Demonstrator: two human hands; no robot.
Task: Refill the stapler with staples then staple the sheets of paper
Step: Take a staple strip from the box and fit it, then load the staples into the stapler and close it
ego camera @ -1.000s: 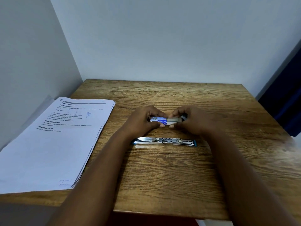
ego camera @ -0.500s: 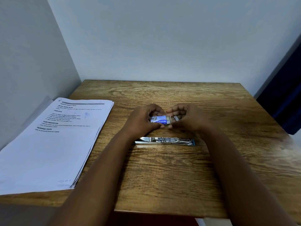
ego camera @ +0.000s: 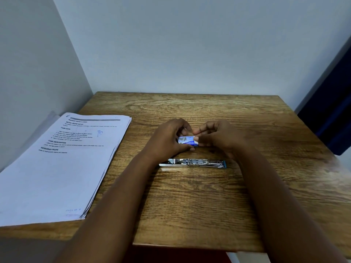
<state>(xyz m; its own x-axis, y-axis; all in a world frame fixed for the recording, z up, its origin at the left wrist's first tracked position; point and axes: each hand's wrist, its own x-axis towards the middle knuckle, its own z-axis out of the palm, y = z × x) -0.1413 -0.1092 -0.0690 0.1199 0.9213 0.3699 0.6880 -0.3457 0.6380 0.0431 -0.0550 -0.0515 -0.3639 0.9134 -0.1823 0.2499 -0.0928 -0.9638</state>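
We hold the small blue-and-white cardboard staple box (ego camera: 188,142) just above the middle of the brown wood-grain bench (ego camera: 209,205), our left hand (ego camera: 167,141) curled round its left end and our right hand (ego camera: 218,138) pinching at its right end; whether the box is open, and what is in it, we cannot tell. We judge it light and easily crushed, the staple strips inside brittle, so best pinched by the long edges. The opened silver metal stapler (ego camera: 192,163), rigid and best taken by its sides, lies flat just toward six o'clock of the box, and the white printed paper stack (ego camera: 62,164) sits at nine o'clock.
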